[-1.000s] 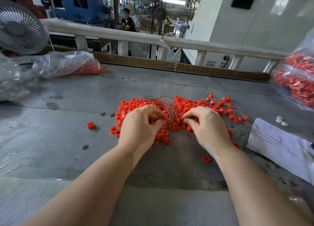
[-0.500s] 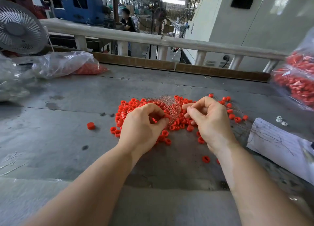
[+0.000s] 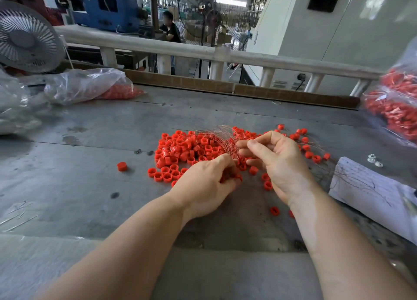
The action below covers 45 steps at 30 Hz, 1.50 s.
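Note:
A pile of small red plastic caps point(image 3: 180, 148) lies on the grey metal table point(image 3: 79, 187). A bundle of thin wires point(image 3: 222, 139) arches up over the pile. My left hand point(image 3: 203, 187) is curled at the near edge of the pile and grips the lower end of the wire bundle, with red caps under its fingers. My right hand point(image 3: 275, 162) is lifted above the caps, thumb and forefinger pinching a single thin wire. One red cap point(image 3: 122, 166) sits alone to the left of the pile.
A clear bag of red caps point(image 3: 90, 87) lies at the far left by a fan point(image 3: 24, 38). Bags of red parts point(image 3: 394, 105) stand at the right. A white paper point(image 3: 372, 191) and small white nuts point(image 3: 374, 161) lie right. A railing point(image 3: 203, 51) borders the table's far side.
My right hand has risen off the pile and turned, now pinching a wire in the air. My left hand slid nearer and lower along the wire bundle.

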Tool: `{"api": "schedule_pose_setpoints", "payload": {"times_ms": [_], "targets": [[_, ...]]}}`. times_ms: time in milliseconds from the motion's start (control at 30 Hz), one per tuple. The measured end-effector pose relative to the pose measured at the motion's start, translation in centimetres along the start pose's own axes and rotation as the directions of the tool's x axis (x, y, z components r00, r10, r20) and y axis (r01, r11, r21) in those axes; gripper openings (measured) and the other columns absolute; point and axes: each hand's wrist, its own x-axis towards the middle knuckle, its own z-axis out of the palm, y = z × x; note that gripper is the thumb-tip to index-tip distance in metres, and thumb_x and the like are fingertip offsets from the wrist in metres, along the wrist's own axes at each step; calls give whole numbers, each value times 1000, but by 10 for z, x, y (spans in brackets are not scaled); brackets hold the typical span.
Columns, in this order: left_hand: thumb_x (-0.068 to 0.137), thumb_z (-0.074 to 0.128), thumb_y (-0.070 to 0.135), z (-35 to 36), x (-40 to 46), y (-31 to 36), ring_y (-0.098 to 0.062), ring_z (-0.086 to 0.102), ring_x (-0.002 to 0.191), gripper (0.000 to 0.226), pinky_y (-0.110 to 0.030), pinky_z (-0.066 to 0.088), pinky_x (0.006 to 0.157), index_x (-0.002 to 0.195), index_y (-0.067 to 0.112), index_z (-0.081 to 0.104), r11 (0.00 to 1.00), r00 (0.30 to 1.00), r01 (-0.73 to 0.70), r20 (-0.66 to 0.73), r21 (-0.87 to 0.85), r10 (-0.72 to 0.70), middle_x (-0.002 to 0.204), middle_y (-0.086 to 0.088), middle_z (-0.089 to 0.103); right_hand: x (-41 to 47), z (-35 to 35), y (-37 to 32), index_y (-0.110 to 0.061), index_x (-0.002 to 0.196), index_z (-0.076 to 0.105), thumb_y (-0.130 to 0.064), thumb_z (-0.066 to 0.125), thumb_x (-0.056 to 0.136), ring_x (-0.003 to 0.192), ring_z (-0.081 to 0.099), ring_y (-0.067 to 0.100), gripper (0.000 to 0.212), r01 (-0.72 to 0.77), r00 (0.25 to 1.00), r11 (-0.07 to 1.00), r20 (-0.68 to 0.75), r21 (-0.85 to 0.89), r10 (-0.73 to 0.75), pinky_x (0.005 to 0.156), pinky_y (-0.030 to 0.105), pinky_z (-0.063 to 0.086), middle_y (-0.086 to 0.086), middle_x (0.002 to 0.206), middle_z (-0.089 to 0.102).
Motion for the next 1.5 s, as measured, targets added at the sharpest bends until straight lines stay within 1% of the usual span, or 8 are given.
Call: {"api": "schedule_pose_setpoints", "payload": {"times_ms": [200,367,500,700,900,1000,1333,1500], "targets": [[89,59,28,1,0,-2,-6,42,77,13,-5,30,60,88,24,47,999,1000,23,-20,-22,-24,77,18,45,2,-6,-2,-13,77,53,-1,54,92,76,69,15,18,14,999,993,-51,120,-8,60,19,51,7,81,74],[88,60,27,2,-1,-3,-8,46,76,12,-4,32,62,87,26,48,999,998,17,-56,-34,-19,76,15,50,0,-5,4,-13,69,56,-3,62,86,67,66,15,20,-30,999,980,-41,-195,22,60,27,53,7,75,73],[82,68,22,-1,2,-4,-3,53,80,12,-5,34,68,81,27,57,990,965,28,-255,-138,-63,80,16,59,-2,-3,3,-13,66,60,-6,72,78,59,61,16,18,22,1000,900,-1,-436,-26,58,27,48,12,71,70],[75,75,20,-6,7,-12,5,55,71,26,-3,36,65,66,34,55,970,871,98,-453,-222,-192,69,20,58,-4,-1,3,-23,70,60,3,67,77,79,66,14,28,103,993,759,104,-643,-47,79,27,51,-2,78,69],[73,77,21,-6,8,-13,2,60,71,22,-8,40,64,65,32,59,966,863,106,-461,-234,-207,69,17,63,-7,2,3,-29,90,71,5,63,78,85,62,10,37,184,976,663,212,-726,-39,82,20,46,-8,86,67],[73,77,22,-6,8,-13,2,59,70,23,-7,40,63,64,33,58,964,861,122,-458,-234,-220,68,17,63,-8,2,3,-26,97,73,2,69,77,93,58,12,34,239,964,622,261,-746,-57,88,24,43,-7,94,64],[75,75,23,-7,8,-12,2,59,71,22,-9,41,63,65,36,60,963,873,136,-432,-233,-228,69,16,64,-6,4,3,-14,84,73,-11,75,77,89,54,17,8,339,941,532,282,-776,-188,84,30,41,-2,87,65],[78,73,24,-6,9,-12,5,55,70,15,-4,37,62,71,32,62,966,871,169,-428,-198,-240,70,19,61,-5,2,5,-15,93,76,-14,69,84,90,57,20,12,338,941,529,259,-779,-219,86,28,41,3,90,72]]}}
